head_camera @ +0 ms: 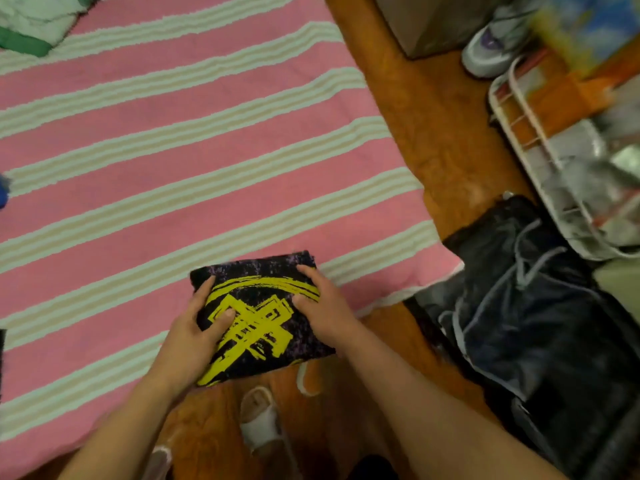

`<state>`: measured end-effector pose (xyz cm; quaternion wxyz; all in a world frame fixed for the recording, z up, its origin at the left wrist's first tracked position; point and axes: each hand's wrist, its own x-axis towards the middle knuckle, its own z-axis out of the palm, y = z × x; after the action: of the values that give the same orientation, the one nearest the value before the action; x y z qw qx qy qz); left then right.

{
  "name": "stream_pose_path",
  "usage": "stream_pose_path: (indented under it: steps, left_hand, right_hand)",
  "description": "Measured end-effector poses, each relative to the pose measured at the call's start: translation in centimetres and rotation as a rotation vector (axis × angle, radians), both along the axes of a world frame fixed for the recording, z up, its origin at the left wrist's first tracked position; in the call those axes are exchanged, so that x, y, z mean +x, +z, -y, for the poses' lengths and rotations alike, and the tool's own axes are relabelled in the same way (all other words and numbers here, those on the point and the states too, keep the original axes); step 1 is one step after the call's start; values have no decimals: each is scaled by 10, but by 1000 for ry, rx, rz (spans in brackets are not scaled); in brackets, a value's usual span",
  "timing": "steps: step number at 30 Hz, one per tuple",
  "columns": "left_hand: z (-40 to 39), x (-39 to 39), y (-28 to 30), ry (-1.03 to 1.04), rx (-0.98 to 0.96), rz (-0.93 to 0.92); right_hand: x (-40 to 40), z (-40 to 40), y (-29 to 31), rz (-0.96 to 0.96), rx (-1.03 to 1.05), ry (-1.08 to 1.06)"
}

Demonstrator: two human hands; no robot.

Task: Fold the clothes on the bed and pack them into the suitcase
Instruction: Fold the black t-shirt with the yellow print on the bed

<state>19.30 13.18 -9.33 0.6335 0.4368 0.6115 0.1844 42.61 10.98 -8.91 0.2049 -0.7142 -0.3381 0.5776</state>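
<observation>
Head view, single frame. I am watching remotely; notes as seen.

Task item: one folded black fabric garment with a yellow brush-stroke print (258, 315), compact rectangle, held at the near corner of the bed, partly overhanging the floor. Left hand (194, 336) grips its left edge, thumb curled on top across the print, fingers underneath. Right hand (323, 308) grips the right edge likewise, thumb on top, fingers wrapped round the side. Both hands closed on the cloth; whether it rests on the bed or is already lifted I cannot tell.

Handling judgement: light, soft, limp knit. The fold has no stiffness of its own, so it will sag or spring open if taken by one corner. Best hold is as now, two opposite edges pinched through all layers, or one flat palm underneath. Not slippery, not fragile.

Destination: open dark soft-sided suitcase (540, 306) on the floor to the right, just beside the bed corner, already holding dark clothing with grey drawstrings.

Counts:
- folded garments in hand: 1
- suitcases: 1
- pink bed cover with pale stripes (173, 150): 1
- other cloth on the bed: a pale green bundle (34, 19) at the far left corner, 1 heap, item count unclear; a blue scrap at the left edge, too little shown
- white slippers on the floor (259, 420): 2 visible in part
- grey sneaker (491, 46): 1
- white wire rack (540, 157): 1
</observation>
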Motion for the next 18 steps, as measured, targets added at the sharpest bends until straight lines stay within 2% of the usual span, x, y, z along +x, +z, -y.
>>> stream_pose_path:
  steps: [4, 8, 12, 14, 18]
  left_hand:
    - [39, 26, 36, -252, -81, 131]
    - [66, 76, 64, -594, -95, 113]
    - [86, 148, 75, -797, -84, 95]
    - [103, 193, 82, -839, -94, 89]
    - [154, 287, 87, -770, -143, 91]
  right_hand:
    - [35, 95, 35, 68, 22, -216]
    - [76, 175, 71, 122, 26, -400]
    - [110, 237, 95, 211, 17, -546]
    - [137, 266, 106, 257, 10, -625]
    - [206, 329, 121, 286, 6, -710]
